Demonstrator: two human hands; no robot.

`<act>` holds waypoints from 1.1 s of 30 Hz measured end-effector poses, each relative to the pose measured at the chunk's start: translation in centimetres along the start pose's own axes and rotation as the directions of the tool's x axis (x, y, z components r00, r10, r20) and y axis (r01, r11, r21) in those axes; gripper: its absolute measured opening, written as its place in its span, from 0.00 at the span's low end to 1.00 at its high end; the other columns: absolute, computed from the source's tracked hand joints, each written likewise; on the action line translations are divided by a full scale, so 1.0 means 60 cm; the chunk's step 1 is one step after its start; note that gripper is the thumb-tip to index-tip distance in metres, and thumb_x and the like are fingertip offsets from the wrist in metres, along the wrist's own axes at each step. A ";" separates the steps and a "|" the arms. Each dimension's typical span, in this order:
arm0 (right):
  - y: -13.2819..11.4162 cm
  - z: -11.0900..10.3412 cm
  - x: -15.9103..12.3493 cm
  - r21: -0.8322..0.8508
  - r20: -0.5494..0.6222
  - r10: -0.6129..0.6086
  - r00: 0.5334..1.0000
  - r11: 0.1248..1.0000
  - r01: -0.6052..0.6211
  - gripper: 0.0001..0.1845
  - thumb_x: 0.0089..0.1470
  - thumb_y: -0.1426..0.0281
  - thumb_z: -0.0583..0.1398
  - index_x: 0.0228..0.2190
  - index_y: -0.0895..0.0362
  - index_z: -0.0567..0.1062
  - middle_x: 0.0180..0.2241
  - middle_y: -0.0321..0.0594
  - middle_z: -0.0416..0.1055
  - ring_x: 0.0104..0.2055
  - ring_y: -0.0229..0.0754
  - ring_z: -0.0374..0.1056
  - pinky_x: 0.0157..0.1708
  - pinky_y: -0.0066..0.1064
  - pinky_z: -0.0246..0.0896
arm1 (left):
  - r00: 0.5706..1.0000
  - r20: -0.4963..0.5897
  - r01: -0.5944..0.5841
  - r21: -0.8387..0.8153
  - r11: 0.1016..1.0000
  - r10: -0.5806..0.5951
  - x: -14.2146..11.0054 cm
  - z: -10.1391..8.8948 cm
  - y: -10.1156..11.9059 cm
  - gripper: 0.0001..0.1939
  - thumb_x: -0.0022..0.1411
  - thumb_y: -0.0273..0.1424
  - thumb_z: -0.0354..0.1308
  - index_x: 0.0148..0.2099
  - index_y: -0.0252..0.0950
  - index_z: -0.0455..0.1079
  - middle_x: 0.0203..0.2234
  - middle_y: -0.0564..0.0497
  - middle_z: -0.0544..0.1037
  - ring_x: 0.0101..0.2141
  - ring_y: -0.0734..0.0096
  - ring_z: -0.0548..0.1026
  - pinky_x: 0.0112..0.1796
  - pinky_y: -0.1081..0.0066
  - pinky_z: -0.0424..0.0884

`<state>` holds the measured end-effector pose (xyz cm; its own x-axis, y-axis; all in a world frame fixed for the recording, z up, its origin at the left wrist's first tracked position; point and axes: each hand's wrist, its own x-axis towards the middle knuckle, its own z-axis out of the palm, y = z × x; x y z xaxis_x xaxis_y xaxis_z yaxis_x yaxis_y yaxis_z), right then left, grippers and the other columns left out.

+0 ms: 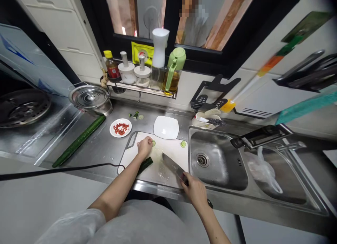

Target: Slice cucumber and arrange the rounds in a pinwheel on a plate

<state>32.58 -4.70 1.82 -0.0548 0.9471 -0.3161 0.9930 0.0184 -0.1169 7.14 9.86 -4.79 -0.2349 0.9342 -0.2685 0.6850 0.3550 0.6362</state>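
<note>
My left hand [144,146] is closed in a pinch on a thin cucumber slice [154,143], over the left part of the white cutting board [168,145]. Wrapped round the handle of a kitchen knife [172,165], my right hand [195,190] is at the board's front right edge. The blade points up and left across the board. A dark green cut cucumber [146,164] lies partly hidden under my left forearm. A few cucumber slices [183,144] sit by the board's far right corner. Small wet bits are scattered near the blade.
Behind the board stands a white square plate [166,127]. To its left are cucumber scraps [136,115] and a round plate [112,130] of chopped red pieces. A whole cucumber [79,141] lies further left, near a lidded steel pot [91,98]. The sink [218,159] adjoins on the right.
</note>
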 end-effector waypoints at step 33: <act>-0.103 -0.002 0.016 0.047 0.273 -0.118 0.955 0.993 0.110 0.16 0.65 0.66 0.44 0.41 0.57 0.69 0.32 0.45 0.75 0.36 0.45 0.72 0.30 0.30 0.50 | 0.756 -0.036 -0.629 0.232 0.742 0.653 -0.154 -0.019 -0.121 0.13 0.66 0.32 0.51 0.49 0.41 0.74 0.38 0.46 0.77 0.39 0.67 0.73 0.42 0.64 0.68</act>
<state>26.41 -3.86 2.33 -0.1983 0.8147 -0.5449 0.9750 0.1072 -0.1946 3.53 -1.30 -6.09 0.2447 0.9398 0.2387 0.8159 -0.3326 0.4729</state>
